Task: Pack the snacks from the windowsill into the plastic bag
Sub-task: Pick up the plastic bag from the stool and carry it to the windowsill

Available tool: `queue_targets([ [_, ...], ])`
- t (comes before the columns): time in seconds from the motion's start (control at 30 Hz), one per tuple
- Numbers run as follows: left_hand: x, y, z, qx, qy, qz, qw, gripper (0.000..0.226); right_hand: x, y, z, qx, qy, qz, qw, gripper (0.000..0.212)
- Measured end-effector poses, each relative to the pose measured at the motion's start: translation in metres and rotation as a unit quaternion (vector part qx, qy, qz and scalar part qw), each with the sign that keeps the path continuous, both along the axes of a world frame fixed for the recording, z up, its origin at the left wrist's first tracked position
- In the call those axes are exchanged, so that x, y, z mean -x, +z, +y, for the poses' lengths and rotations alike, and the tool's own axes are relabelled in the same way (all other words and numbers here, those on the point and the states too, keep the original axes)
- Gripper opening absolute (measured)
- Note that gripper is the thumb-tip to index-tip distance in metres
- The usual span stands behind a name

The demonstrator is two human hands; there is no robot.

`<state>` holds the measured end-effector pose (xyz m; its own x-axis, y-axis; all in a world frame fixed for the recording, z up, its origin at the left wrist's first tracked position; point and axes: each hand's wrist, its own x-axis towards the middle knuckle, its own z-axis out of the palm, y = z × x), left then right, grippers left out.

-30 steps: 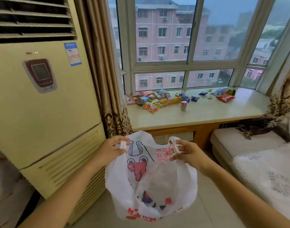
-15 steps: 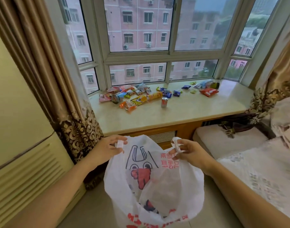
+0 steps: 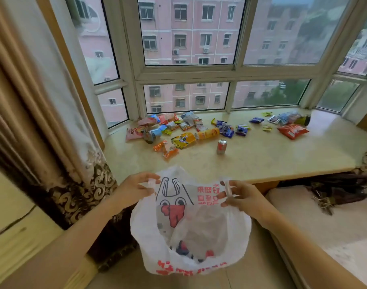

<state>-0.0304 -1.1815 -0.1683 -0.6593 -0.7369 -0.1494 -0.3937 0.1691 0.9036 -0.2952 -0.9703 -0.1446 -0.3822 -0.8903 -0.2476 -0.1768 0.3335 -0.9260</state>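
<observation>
Closer now than a moment ago, the windowsill (image 3: 251, 161) fills the middle of the view and the tall air-conditioning unit has slid almost out of sight at the left edge, while both hands keep the same grip on the plastic bag (image 3: 191, 232). That bag hangs just in front of the windowsill's near edge, its long axis vertical, mouth pointing up and spread open, red printing on its walls. Left hand (image 3: 134, 189) is pinched shut on the bag's left handle loop, and right hand (image 3: 238, 197) is pinched shut on the right loop, the two pulling the mouth wide. On the windowsill the snacks (image 3: 178, 130) lie scattered toward the glass, most bunched at its left part; a yellow tube (image 3: 207, 134) lies on its side, long axis running left to right. A small can (image 3: 221, 146) stands upright nearer the sill's front, and a red packet (image 3: 293, 131) lies flat toward its right end, beside a few small wrappers
</observation>
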Motion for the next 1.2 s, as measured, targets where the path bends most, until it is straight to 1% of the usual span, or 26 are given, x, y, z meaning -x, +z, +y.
queue_targets([
  [0.17,0.045,0.007,-0.056,0.028,0.036,-0.030,0.999,0.037,0.061,-0.001,-0.083,0.002,0.040,-0.011,0.999,0.049],
  [0.23,0.061,0.008,-0.078,0.037,0.067,-0.031,0.997,0.038,0.086,-0.006,-0.119,0.006,0.059,-0.008,0.998,0.049],
  [0.33,0.083,0.008,-0.107,0.035,0.122,-0.014,0.992,0.038,0.118,-0.008,-0.172,0.007,0.077,-0.019,0.997,0.048],
  [0.47,0.102,0.014,-0.140,0.019,0.174,-0.013,0.985,0.038,0.148,-0.002,-0.235,-0.005,0.117,-0.037,0.992,0.047],
  [0.57,0.107,0.017,-0.163,0.016,0.213,-0.017,0.977,0.038,0.161,0.000,-0.278,-0.007,0.146,-0.030,0.989,0.046],
  [0.83,0.096,0.008,-0.255,0.033,0.259,-0.038,0.965,0.043,0.150,-0.013,-0.412,-0.024,0.214,-0.023,0.976,0.046],
  [1.03,0.088,-0.013,-0.351,0.000,0.251,-0.038,0.967,0.042,0.123,-0.036,-0.525,-0.016,0.222,-0.012,0.975,0.042],
  [1.1,0.085,-0.016,-0.382,-0.013,0.259,-0.033,0.965,0.040,0.113,-0.043,-0.560,-0.017,0.221,-0.015,0.975,0.044],
  [1.2,0.076,-0.015,-0.424,-0.010,0.276,-0.030,0.961,0.037,0.098,-0.050,-0.605,-0.014,0.225,-0.023,0.974,0.038],
])
